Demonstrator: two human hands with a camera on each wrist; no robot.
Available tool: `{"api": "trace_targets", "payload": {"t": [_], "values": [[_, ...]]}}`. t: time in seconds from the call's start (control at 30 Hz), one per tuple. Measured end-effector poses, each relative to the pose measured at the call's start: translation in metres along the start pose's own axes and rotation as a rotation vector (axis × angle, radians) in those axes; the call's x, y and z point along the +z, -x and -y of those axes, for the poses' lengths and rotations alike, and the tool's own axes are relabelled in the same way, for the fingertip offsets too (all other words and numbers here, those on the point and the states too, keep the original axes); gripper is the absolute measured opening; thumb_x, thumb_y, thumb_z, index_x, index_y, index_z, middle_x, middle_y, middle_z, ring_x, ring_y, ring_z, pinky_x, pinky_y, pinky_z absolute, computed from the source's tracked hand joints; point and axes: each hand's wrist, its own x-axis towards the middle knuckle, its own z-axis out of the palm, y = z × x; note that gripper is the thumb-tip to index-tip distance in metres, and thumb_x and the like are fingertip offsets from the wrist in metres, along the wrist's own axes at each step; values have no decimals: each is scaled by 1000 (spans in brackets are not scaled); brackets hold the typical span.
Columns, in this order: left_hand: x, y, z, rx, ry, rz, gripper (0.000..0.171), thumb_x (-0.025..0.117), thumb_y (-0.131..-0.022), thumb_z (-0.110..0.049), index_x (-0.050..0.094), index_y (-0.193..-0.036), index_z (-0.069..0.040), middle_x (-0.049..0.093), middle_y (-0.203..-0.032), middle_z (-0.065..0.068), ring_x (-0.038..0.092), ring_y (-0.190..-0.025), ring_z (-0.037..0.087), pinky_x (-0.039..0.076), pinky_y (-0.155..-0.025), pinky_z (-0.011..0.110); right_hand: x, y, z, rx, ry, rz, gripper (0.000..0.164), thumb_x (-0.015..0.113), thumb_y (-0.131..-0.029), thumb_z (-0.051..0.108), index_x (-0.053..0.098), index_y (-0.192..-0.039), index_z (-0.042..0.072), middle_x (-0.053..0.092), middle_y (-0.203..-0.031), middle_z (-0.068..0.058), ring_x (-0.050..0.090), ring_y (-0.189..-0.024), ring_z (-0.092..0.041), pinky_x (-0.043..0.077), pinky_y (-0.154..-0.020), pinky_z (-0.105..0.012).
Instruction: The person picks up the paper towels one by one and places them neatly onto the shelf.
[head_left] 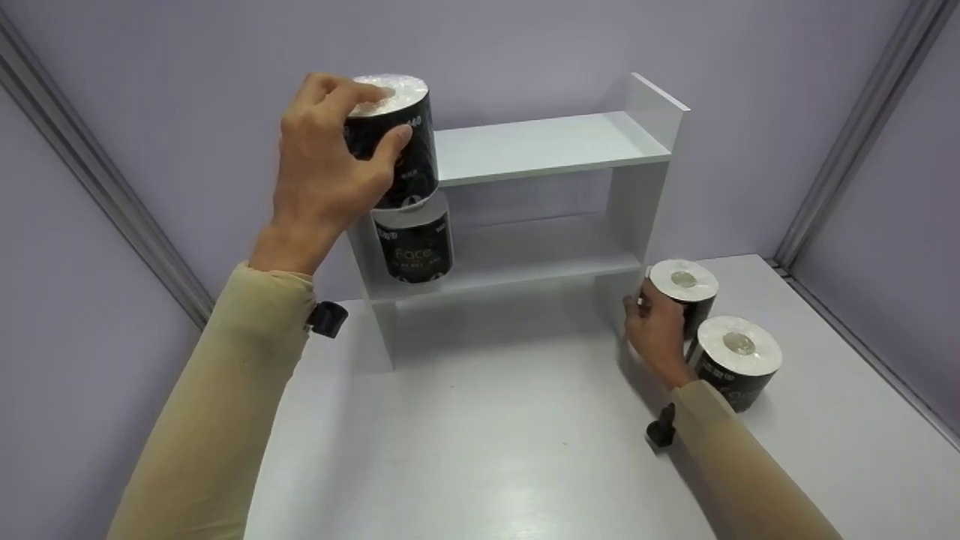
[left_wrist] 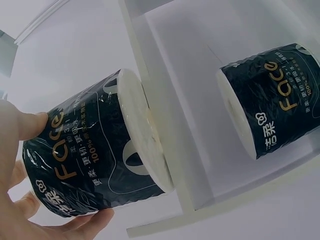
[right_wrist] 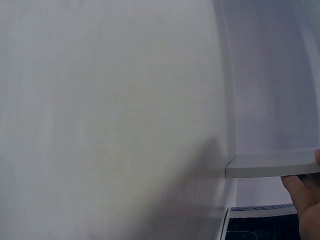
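My left hand (head_left: 322,161) grips a black-wrapped toilet roll (head_left: 420,154) from above at the shelf's upper left, thumb on the near side, a fingertip by the core hole. In the left wrist view the roll's end (left_wrist: 145,132) lies close against a shelf board's edge; whether it rests there I cannot tell. A second toilet roll (head_left: 416,251) stands on the lower board, below. My right hand (head_left: 660,337) holds the right side panel of the white shelf (head_left: 540,150) low down, thumb and fingers on either side of the panel (right_wrist: 270,171).
Two more toilet rolls stand on the white table (head_left: 480,442) to the right, one (head_left: 701,311) just behind my right hand and one (head_left: 739,386) nearer beside my wrist. Pale walls (head_left: 525,45) enclose the back and sides.
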Motion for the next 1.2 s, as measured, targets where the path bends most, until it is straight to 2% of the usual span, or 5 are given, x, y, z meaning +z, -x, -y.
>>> {"api": "trace_targets", "payload": {"t": [0.13, 0.43, 0.6, 0.67, 1.2], "values": [[2, -1, 2, 6, -9, -19, 38, 82, -93, -28, 75, -124, -6, 63, -124, 14, 61, -122, 25, 52, -108, 30, 1, 0, 2, -8, 6, -9, 13, 66, -98, -7, 70, -110, -7, 76, -109, -29, 77, -100, -45, 65, -86, -57], [9, -4, 5, 3, 0, -38, 36, 80, -96, -28, 75, -124, -6, 62, -125, 12, 61, -121, 23, 52, -106, 25, 0, 2, 2, 12, 17, 8, 23, 66, -99, -6, 70, -122, -6, 75, -115, -30, 77, -102, -46, 65, -88, -56], [12, -6, 8, 22, 8, -67, 35, 79, -97, -28, 74, -122, -4, 63, -125, 13, 62, -121, 24, 52, -106, 25, 1, 2, 0, -22, 15, -4, 3, 66, -99, -7, 65, -100, -9, 72, -101, -29, 77, -100, -45, 65, -86, -57], [13, -6, 9, 22, 8, -78, 35, 78, -97, -29, 74, -122, -4, 63, -125, 13, 63, -121, 24, 53, -105, 26, 2, 3, 0, -40, 22, -13, 8, 67, -98, -7, 61, -93, -8, 69, -94, -27, 77, -97, -44, 65, -84, -56], [21, -11, 15, 11, 24, -107, 37, 77, -98, -29, 72, -123, -3, 61, -126, 13, 62, -122, 23, 53, -105, 23, 0, 0, -1, -43, 20, -27, 5, 68, -98, -7, 63, -96, -8, 73, -99, -27, 77, -97, -45, 64, -85, -58]]}}
